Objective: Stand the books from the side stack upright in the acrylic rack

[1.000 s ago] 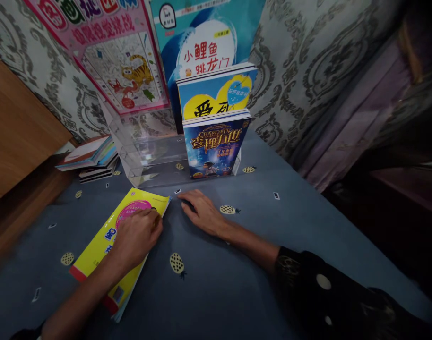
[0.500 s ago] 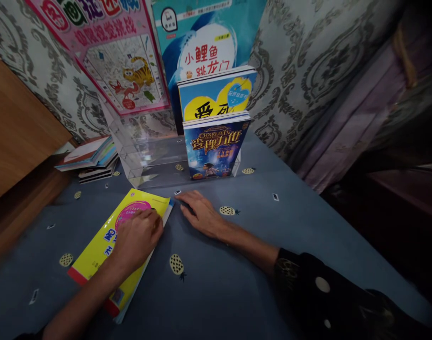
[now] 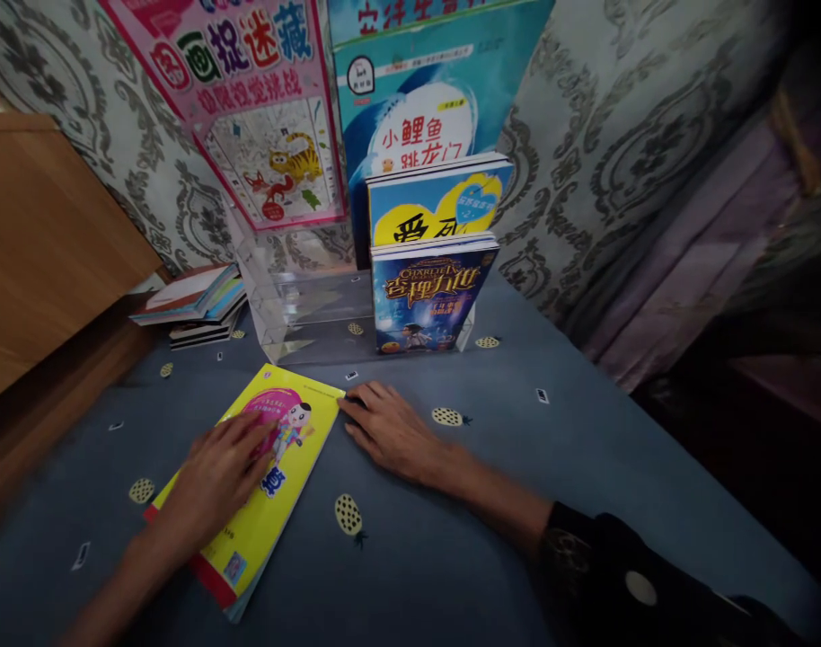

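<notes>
A yellow book [image 3: 295, 467] with a pink circle and a cartoon child on its cover lies flat on the blue-grey cloth. My left hand [image 3: 218, 472] rests flat on the cover, fingers stretched out. My right hand [image 3: 387, 431] lies open on the cloth, its fingertips touching the book's upper right edge. Behind the hands a clear acrylic stand [image 3: 295, 310] holds a dark blue book [image 3: 428, 292], a blue and yellow book [image 3: 437, 202], a tall teal book [image 3: 417, 108] and a pink book [image 3: 262, 117].
A low stack of books [image 3: 195, 305] lies at the back left beside a wooden panel [image 3: 39, 243]. Patterned wallpaper [image 3: 586, 135] stands behind the stand. The cloth [image 3: 451, 557] with small pineapple prints drops off into dark at the right.
My left hand has slid down and left on the yellow book and flattened, uncovering the cartoon child. The view has shifted slightly; my right hand stays by the book's edge.
</notes>
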A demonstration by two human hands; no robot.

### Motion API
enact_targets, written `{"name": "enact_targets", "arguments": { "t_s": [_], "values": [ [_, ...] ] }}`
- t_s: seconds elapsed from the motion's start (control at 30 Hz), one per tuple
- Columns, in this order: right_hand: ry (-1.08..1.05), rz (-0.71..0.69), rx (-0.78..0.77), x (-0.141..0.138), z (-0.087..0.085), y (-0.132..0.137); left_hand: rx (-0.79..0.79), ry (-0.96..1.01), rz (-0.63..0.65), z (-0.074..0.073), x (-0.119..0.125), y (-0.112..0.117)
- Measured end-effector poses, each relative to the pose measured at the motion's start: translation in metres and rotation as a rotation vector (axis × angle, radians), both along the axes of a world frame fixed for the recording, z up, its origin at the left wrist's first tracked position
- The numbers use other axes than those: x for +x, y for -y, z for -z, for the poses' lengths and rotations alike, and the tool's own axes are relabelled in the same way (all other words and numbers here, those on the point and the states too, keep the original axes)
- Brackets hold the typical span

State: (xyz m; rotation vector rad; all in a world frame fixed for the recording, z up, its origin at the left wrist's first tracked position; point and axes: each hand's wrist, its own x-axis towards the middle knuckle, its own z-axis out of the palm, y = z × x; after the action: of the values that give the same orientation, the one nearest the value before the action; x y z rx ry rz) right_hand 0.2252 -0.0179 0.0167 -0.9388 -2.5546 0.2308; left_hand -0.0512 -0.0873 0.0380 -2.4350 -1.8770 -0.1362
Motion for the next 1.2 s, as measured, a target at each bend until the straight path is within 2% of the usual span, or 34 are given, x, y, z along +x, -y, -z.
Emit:
{"name": "enact_targets", "arguments": {
  "t_s": [0.1,0.2,0.43,0.57,0.77,1.0,1.2],
  "values": [
    [0.021,0.020,-0.004,-0.001,0.000,0.000,-0.057,-0.022,-0.183,-0.001,-0.033,0.007],
    [0.030,0.025,-0.023,-0.001,-0.001,0.001,-0.054,0.023,-0.202,-0.003,-0.045,0.015],
    [-0.014,0.102,-0.015,0.002,0.002,-0.004,0.017,0.105,-0.078,0.006,-0.026,0.033],
    [0.002,0.195,0.021,0.003,0.003,-0.006,0.058,0.130,-0.037,0.014,-0.015,0.036],
    [0.112,0.316,0.033,0.000,0.001,-0.006,0.039,0.164,-0.041,0.019,0.001,0.021],
    [0.111,0.285,0.058,-0.001,0.003,-0.018,0.014,0.169,-0.068,0.019,0.007,0.007],
    [0.097,0.269,0.023,-0.003,0.006,-0.033,0.072,0.140,-0.073,0.025,0.007,-0.005]
  ]
}}
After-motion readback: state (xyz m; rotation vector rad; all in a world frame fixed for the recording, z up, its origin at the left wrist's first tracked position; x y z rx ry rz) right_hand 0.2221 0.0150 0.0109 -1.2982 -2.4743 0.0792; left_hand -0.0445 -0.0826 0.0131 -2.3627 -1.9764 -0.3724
